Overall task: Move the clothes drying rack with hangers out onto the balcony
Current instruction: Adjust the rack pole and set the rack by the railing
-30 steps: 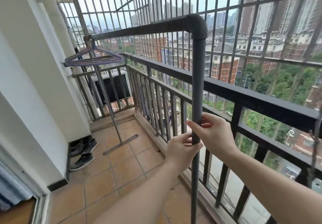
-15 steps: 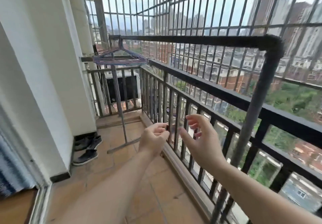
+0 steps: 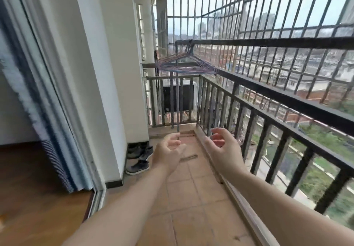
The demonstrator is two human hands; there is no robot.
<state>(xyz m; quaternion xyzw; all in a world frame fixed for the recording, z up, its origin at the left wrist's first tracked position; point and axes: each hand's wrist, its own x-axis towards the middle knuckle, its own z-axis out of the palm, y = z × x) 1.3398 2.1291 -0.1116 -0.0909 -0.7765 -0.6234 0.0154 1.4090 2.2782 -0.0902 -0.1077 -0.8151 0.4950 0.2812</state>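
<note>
The grey clothes drying rack stands on the balcony along the railing. Its top bar (image 3: 268, 42) runs from the far post (image 3: 177, 100) out past the right edge, and the near post is out of view. A bunch of thin wire hangers (image 3: 186, 66) hangs at the far end of the bar. My left hand (image 3: 169, 149) and my right hand (image 3: 223, 149) hover in front of me with fingers loosely curled and apart. Both hold nothing and touch no part of the rack.
A dark metal railing (image 3: 287, 100) and a window grille (image 3: 268, 16) bound the balcony on the right. A white wall (image 3: 107, 73) and a sliding door frame (image 3: 47, 96) stand on the left. Dark shoes (image 3: 138, 161) lie by the wall. An air-conditioner unit (image 3: 180, 96) sits beyond the far railing.
Both hands let go of the rack's near post and drew back, open. The view swung left, so the near post has passed out of frame on the right.
</note>
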